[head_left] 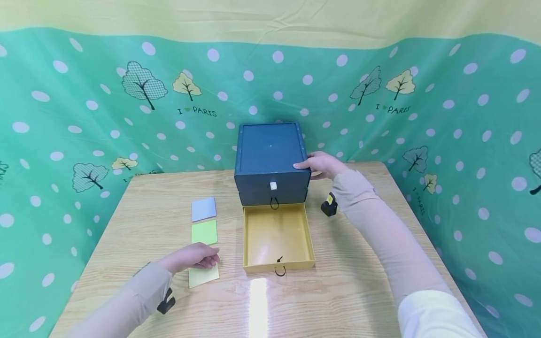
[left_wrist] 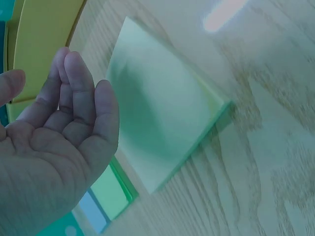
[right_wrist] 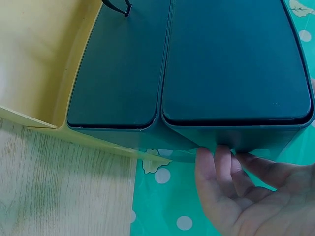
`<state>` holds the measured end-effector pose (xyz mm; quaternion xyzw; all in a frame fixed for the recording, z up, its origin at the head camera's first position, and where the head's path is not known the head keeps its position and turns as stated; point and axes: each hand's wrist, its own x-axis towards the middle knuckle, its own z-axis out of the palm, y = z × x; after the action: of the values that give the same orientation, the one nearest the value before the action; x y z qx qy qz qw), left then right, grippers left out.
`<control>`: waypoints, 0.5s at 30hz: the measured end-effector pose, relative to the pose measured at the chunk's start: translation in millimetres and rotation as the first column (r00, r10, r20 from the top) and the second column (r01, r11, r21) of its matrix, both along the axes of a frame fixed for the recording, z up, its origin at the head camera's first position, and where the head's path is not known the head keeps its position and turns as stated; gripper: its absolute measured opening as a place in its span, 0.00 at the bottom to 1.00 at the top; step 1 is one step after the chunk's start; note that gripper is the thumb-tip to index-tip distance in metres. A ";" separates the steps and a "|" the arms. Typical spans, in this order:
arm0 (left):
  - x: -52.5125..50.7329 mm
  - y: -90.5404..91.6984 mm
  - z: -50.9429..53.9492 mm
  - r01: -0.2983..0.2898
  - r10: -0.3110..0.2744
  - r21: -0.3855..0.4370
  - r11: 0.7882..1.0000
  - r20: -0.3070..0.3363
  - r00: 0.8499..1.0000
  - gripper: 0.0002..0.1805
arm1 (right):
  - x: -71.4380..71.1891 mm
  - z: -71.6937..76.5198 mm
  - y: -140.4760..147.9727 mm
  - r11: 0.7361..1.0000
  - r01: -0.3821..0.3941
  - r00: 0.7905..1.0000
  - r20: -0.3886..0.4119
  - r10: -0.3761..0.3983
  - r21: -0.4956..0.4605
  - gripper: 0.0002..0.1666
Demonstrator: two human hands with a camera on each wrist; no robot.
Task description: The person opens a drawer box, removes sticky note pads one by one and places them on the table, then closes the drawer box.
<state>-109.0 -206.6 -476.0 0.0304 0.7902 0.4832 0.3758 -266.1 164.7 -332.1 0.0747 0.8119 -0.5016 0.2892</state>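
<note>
A dark blue drawer box (head_left: 272, 148) stands at the back of the table, with a yellow bottom drawer (head_left: 276, 232) pulled out in front and nothing inside it. My right hand (head_left: 323, 165) rests on the box's right side, thumb on the top edge; in the right wrist view its fingers (right_wrist: 224, 167) touch the side wall. My left hand (head_left: 196, 258) hovers over a pale yellow sticky note pad (head_left: 204, 277), fingers loosely bent and holding nothing. Behind that pad lie a green sticky note pad (head_left: 204, 232) and a blue one (head_left: 203, 209).
A white knob (head_left: 273, 186) sits on the upper drawer's front, and black loop pulls hang on the drawers below. Light glares off the wooden table (head_left: 321, 300) in front of the yellow drawer. A patterned green curtain (head_left: 270, 84) surrounds the table.
</note>
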 end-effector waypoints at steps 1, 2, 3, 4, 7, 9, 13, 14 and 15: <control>0.8 2.4 -0.7 0.008 -0.008 0.003 1.000 0.000 1.000 0.21 | 0.1 0.0 -0.3 1.000 -0.001 1.000 0.000 0.001 0.000 0.51; 1.7 5.0 -1.3 0.015 -0.015 0.006 1.000 -0.001 1.000 0.21 | 0.1 0.0 -0.5 1.000 -0.003 1.000 0.000 0.003 0.001 0.51; 2.6 7.4 -2.1 0.021 -0.021 0.009 1.000 -0.001 1.000 0.21 | 0.0 0.1 -0.5 1.000 -0.004 1.000 0.000 0.004 0.001 0.51; 3.4 9.9 -3.1 0.026 -0.026 0.010 1.000 -0.002 1.000 0.21 | 0.0 0.1 -0.6 1.000 -0.006 1.000 0.000 0.006 0.001 0.51; 5.9 16.7 -6.7 0.037 -0.037 0.026 0.999 0.006 0.999 0.21 | -0.2 0.0 -1.2 1.000 -0.010 1.000 0.000 0.010 -0.001 0.50; 7.0 20.8 -9.1 0.040 -0.041 0.032 0.999 0.018 0.999 0.21 | -0.2 -0.1 -1.5 1.000 -0.010 1.000 -0.003 0.010 0.000 0.50; 7.6 29.7 -8.0 0.063 -0.064 0.026 0.998 0.045 0.997 0.22 | -0.5 -1.5 -1.1 1.000 -0.002 1.000 -0.007 0.002 -0.002 0.51; 7.5 32.1 -6.9 0.073 -0.074 0.027 0.997 0.052 0.996 0.21 | -0.7 -2.2 -1.0 1.000 0.001 1.000 -0.007 -0.001 -0.002 0.51; 7.6 34.7 -5.3 0.078 -0.080 0.025 0.997 0.061 0.995 0.21 | -1.0 -2.6 -1.2 1.000 0.003 1.000 -0.006 -0.003 -0.004 0.51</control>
<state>-101.3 -172.0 -481.2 0.0510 0.7707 0.4777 0.4186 -267.1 163.5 -334.6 0.0738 0.8117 -0.5039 0.2861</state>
